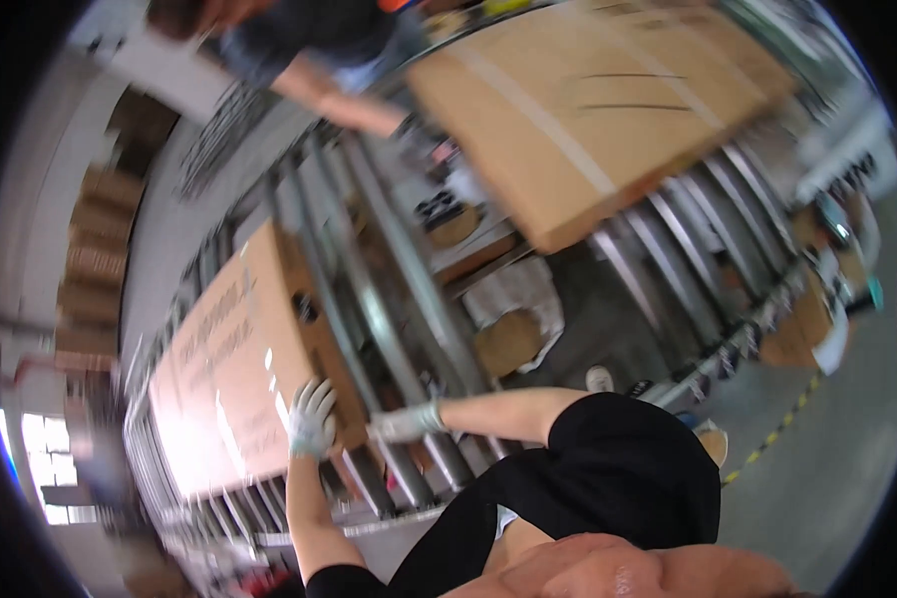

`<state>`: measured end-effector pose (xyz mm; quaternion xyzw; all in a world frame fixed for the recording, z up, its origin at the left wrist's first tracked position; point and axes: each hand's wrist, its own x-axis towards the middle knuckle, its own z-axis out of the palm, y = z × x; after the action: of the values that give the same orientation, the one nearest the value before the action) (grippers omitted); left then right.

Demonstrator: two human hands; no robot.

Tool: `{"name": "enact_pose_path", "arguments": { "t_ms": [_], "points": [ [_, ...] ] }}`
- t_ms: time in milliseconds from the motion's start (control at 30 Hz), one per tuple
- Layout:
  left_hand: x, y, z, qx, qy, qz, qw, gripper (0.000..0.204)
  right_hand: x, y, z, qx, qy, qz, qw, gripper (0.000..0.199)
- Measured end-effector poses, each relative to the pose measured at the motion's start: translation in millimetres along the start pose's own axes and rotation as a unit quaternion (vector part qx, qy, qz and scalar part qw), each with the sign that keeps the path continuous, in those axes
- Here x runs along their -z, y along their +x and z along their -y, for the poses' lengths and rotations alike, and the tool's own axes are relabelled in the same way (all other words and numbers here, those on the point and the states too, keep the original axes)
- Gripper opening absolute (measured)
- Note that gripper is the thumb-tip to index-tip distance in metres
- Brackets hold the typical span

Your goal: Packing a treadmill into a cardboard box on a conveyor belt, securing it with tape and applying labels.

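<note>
A large cardboard box (234, 374) lies flat on the metal rollers at the left. My left hand (312, 419), in a pale work glove, rests on the box's top near its right edge, fingers stretched out. Alongside the same box's right end is my right hand (406, 422), gloved too. Its fingers look straight and point at that end, though they are a little blurred; whether they touch the cardboard I cannot tell.
A second large carton (608, 110) with tape strips sits on the rollers at the upper right. Across the line a co-worker's arm (344, 105) reaches beside it. Several stacked boxes (95, 261) stand far left. Bare rollers (384, 309) run between both cartons.
</note>
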<state>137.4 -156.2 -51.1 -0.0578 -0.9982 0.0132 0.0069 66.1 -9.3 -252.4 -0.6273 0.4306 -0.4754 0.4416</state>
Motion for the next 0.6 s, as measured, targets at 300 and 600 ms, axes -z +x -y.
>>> {"name": "enact_pose_path", "arguments": {
  "t_ms": [300, 600],
  "points": [
    [-110.9, 98.4, -116.6, 0.197, -0.115, -0.312, 0.922, 0.029, 131.3, -335.0, 210.5, -0.352, -0.073, -0.319, 0.877, 0.049],
    [-68.7, 255.6, -299.4, 0.084, -0.155, -0.327, 0.928, 0.041, 257.5, -588.7, 300.7, -0.132, -0.21, -0.743, 0.622, 0.026]
  ]
}}
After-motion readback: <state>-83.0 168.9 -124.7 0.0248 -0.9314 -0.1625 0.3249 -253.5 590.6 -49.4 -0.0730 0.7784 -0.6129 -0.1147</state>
